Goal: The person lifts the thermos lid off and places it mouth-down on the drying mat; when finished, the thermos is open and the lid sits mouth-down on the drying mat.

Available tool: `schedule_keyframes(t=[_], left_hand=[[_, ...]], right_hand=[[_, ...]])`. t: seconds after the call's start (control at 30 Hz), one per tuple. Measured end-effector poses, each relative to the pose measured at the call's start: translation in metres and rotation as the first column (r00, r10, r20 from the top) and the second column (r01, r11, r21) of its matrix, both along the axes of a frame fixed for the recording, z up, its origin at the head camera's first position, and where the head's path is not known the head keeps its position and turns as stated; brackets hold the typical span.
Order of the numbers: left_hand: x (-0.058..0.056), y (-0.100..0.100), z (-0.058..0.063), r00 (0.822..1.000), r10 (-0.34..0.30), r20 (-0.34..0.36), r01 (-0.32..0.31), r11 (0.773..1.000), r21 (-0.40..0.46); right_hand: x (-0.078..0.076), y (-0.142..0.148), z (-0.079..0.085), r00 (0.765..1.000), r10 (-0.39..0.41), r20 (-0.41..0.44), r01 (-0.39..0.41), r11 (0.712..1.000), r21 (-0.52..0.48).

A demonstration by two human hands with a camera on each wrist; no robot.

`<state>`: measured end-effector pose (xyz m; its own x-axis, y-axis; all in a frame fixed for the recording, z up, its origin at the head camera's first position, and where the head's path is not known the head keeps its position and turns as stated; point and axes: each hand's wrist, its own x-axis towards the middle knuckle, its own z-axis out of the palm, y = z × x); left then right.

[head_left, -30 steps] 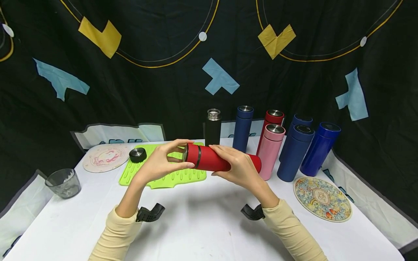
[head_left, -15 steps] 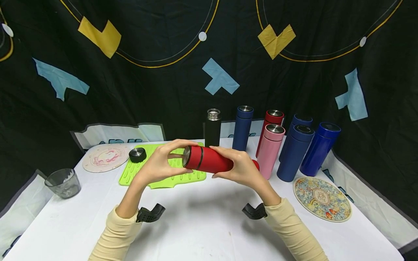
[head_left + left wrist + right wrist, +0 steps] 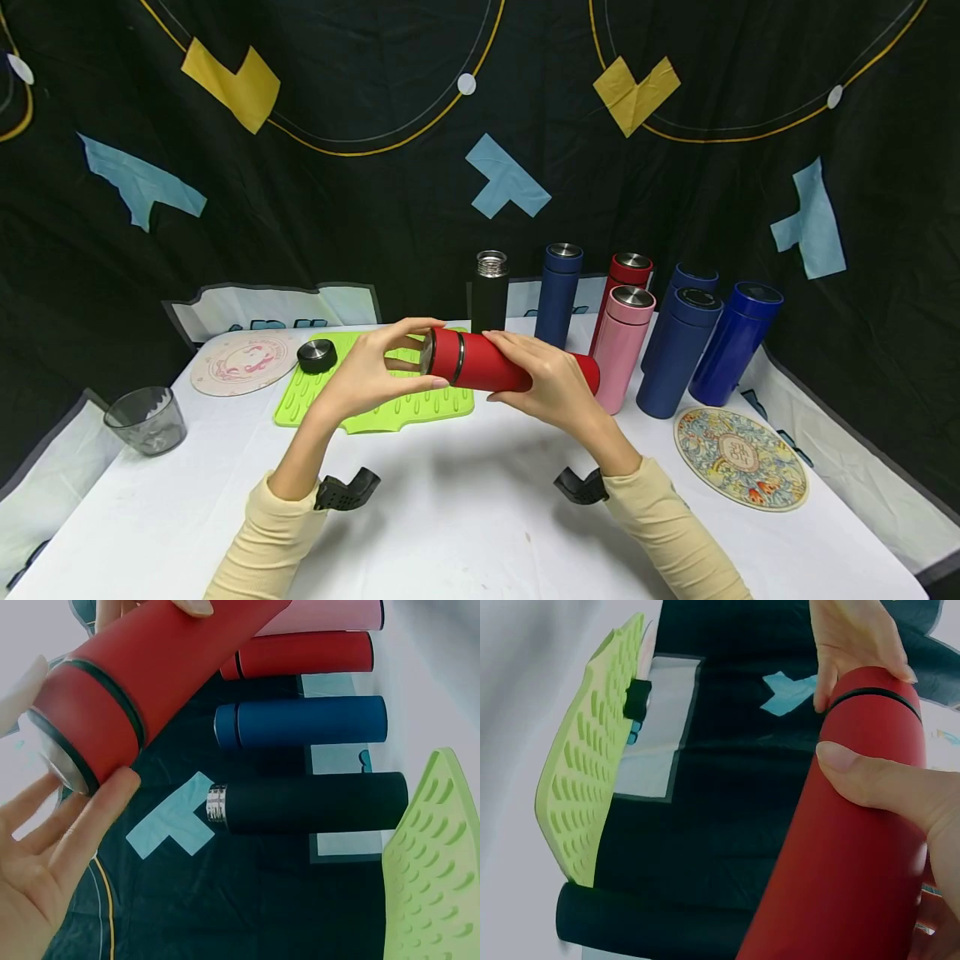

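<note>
A red thermos (image 3: pixel 491 364) is held nearly level above the table, its capped end pointing left. My left hand (image 3: pixel 360 379) pinches the thermos's cap (image 3: pixel 446 356) between thumb and fingers; in the left wrist view they sit around the steel-topped end. Farther along, my right hand (image 3: pixel 551 382) grips the body, and the right wrist view has its thumb (image 3: pixel 870 776) lying across the red side. A dark ring (image 3: pixel 112 694) separates cap and body. Behind the hands stands a black thermos (image 3: pixel 489 300) with its steel threaded neck bare. A black cap (image 3: pixel 317 356) lies on the green mat (image 3: pixel 420 408).
Pink (image 3: pixel 621 358), red (image 3: pixel 632 268) and several blue thermoses (image 3: pixel 678 358) stand at the right. A patterned round mat (image 3: pixel 741 458) lies in front of them. At the left are a pale round mat (image 3: pixel 243 364) and a clear glass (image 3: pixel 146 423).
Half a second ago the thermos's cap end was turned more toward the head camera; now it has swung back. Both hands keep hold of it.
</note>
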<state>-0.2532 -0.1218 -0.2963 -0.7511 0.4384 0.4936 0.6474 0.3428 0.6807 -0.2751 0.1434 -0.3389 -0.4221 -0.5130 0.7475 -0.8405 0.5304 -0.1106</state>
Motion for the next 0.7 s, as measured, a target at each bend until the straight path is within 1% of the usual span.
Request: schedule_keyframes(t=[0.07, 0.17, 0.27, 0.4, 0.5, 0.57, 0.63, 0.7], left_hand=[[0.007, 0.001, 0.006, 0.999, -0.039, -0.028, 0.039, 0.999, -0.004], [0.008, 0.001, 0.008, 0.993, -0.098, -0.069, 0.097, 0.995, -0.018], [0.008, 0.002, 0.008, 0.986, -0.142, -0.086, 0.139, 0.989, -0.039], [0.004, 0.002, 0.004, 0.981, -0.173, -0.089, 0.169, 0.984, -0.055], [-0.006, 0.000, -0.005, 0.981, -0.174, -0.086, 0.170, 0.984, -0.054], [-0.012, -0.001, -0.012, 0.984, -0.158, -0.079, 0.155, 0.987, -0.049], [-0.017, -0.002, -0.018, 0.990, -0.123, -0.062, 0.121, 0.992, -0.040], [-0.018, -0.003, -0.019, 0.996, -0.079, -0.033, 0.078, 0.997, -0.030]], right_hand=[[0.000, 0.002, 0.001, 0.999, 0.021, 0.043, -0.021, 1.000, -0.003], [-0.001, 0.005, 0.002, 0.988, 0.074, 0.133, -0.071, 0.997, -0.024], [-0.002, 0.008, 0.003, 0.970, 0.121, 0.211, -0.113, 0.992, -0.048], [-0.003, 0.011, 0.004, 0.954, 0.140, 0.266, -0.130, 0.990, -0.053], [-0.003, 0.011, 0.004, 0.948, 0.141, 0.285, -0.132, 0.990, -0.054], [-0.003, 0.010, 0.004, 0.951, 0.136, 0.279, -0.127, 0.991, -0.050], [-0.003, 0.009, 0.004, 0.961, 0.114, 0.253, -0.108, 0.993, -0.037], [-0.002, 0.009, 0.003, 0.976, 0.076, 0.204, -0.074, 0.997, -0.015]])
